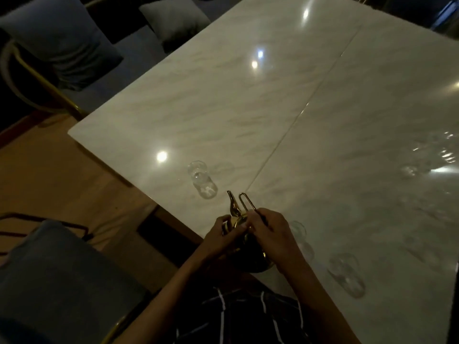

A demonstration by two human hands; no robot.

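I have the golden teapot in both hands, at the near edge of the marble table, close in front of my striped shirt. My left hand curls round its left shoulder, fingers up by the lid. My right hand is closed over the top on the other side, with fingers pinched where the wire handle comes down; neither hand is free. The pot's long axis runs from its dark base, nearest my body, up and away to the spout. It looks tipped forward, though the dim light leaves the angle unsure.

What matters for the pour is that the spout points away from me and slightly left, straight towards the glass ahead of the spout. That glass stands just beyond the tip, apart from it, on my left hand's side. The glass by my right wrist is partly hidden behind that hand. The third glass sits further right, well off the spout's line.

All three glasses look clear and empty, as far as I can judge. I cannot tell what the teapot holds; its lid area is covered by my fingers. A grey-cushioned chair stands to my left.
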